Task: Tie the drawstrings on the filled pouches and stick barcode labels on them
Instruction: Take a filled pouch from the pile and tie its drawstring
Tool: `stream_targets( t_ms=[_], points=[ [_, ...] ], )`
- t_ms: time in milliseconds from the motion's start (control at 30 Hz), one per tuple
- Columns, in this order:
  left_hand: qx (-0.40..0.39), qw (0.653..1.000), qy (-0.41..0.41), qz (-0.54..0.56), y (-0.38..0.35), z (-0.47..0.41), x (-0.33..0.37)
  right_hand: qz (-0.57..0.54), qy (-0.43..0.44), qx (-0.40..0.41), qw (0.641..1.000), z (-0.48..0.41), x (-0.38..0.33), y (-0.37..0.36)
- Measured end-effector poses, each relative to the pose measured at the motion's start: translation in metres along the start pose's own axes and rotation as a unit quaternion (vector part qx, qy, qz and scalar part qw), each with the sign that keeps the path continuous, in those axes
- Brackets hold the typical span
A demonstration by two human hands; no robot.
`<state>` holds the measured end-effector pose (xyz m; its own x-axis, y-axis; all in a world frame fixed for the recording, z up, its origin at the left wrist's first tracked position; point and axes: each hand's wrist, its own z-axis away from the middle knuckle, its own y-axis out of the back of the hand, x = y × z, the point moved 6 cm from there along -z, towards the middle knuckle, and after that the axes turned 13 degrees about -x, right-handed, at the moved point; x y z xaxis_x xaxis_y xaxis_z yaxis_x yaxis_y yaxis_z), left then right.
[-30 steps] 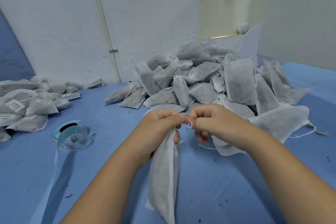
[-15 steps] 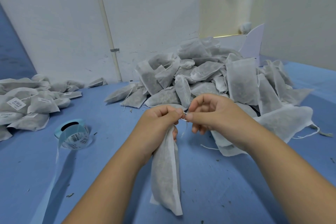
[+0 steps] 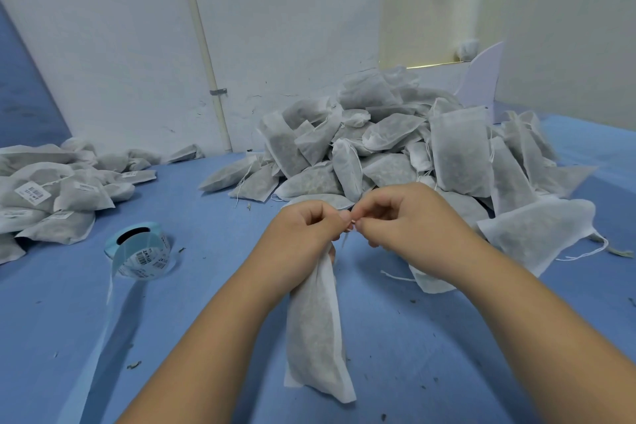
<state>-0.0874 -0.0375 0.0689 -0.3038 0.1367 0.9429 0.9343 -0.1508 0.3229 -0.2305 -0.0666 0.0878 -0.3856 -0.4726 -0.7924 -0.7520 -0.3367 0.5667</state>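
You held one filled pouch (image 3: 313, 327) just below the middle of the view. It hung upright from its gathered neck, with the bottom corner resting on or just over the blue table (image 3: 447, 354); I could not tell which. Your left hand (image 3: 303, 234) was curled round that neck, its thumb and forefinger closed at the very top. Your right hand (image 3: 406, 220) met it from three o'clock, fingers bent in and the tips pinching the thin white drawstring (image 3: 345, 239). The fingertips of the two hands were almost touching, and a short end of string dangled below them. Whether a knot had formed was hidden between your fingers.

Taking the held pouch as the centre of the dial, the big heap of unlabelled pouches (image 3: 389, 148) sat at twelve to one o'clock, piled against the white wall (image 3: 292, 27), many with loose strings showing. One flat pouch (image 3: 537, 234) lay apart from the heap at three o'clock, its string (image 3: 585, 253) trailing to the right across the table. At nine o'clock stood the roll of barcode labels (image 3: 141, 249) on its pale blue core, with the backing strip (image 3: 99, 337) running down toward seven o'clock. Beyond it, at ten o'clock, lay the stack of labelled pouches (image 3: 51, 196), white stickers visible on several. A white pipe (image 3: 203, 45) ran up the wall at eleven o'clock, and a white card (image 3: 480, 79) stood behind the heap at one o'clock. Small dark flecks were scattered on the table near your forearms.
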Motion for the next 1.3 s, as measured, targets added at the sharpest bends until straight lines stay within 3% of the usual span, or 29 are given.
stream_targets(
  t_ms=[267, 467, 600, 1067, 1300],
  points=[
    [0.038, 0.995, -0.021, -0.09, 0.004, 0.0, 0.001, -0.203, -0.111, -0.084, 0.969, 0.003, 0.016, -0.007],
    [0.0, 0.999, 0.008, -0.048, -0.001, 0.0, 0.001, -0.291, -0.12, -0.108, 0.943, 0.002, 0.02, -0.011],
    [-0.018, 0.999, 0.031, -0.003, -0.005, 0.003, 0.0, -0.294, -0.106, -0.095, 0.945, 0.0, 0.02, -0.01],
    [0.047, 0.994, 0.04, 0.09, -0.009, -0.001, -0.008, -0.272, -0.098, -0.02, 0.957, 0.0, 0.022, -0.003],
    [0.046, 0.99, 0.043, 0.126, -0.008, 0.0, -0.009, -0.213, -0.081, 0.003, 0.974, 0.0, 0.018, 0.001]
  ],
)
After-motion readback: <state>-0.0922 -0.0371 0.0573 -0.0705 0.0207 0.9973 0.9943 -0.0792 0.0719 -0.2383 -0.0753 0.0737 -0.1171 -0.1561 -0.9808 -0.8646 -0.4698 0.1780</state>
